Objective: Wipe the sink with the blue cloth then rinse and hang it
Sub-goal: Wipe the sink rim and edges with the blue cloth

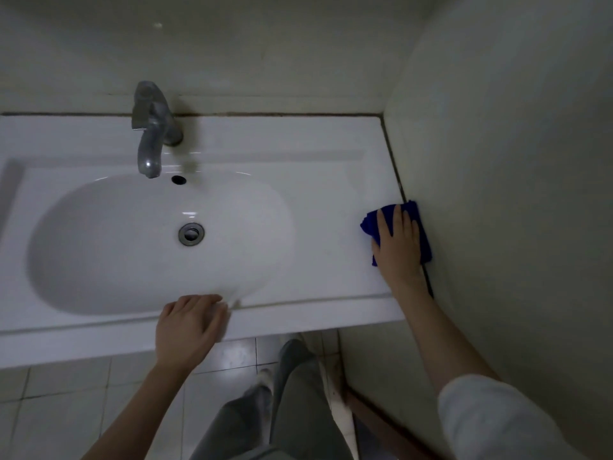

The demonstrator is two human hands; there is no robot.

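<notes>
Fingers of the right hand [396,244] lie flat and spread on the blue cloth [421,227], pressing it to the sink [315,200] ledge right of the basin, touching the side wall [497,161], likely to wipe that edge. Left hand [190,322], fingers relaxed, rests on the front rim below the basin, probably for balance.

We see that the sink [315,200] is white and glossy, smooth like glazed ceramic, with bright reflections in its bowl. The tap [151,137] is grey metal with a rather dull finish, and the drain ring [191,234] is metal too. The blue cloth [370,224] looks soft and matt. The wall [497,161] is matt; the floor tiles [66,393] are smooth and slightly shiny.
</notes>
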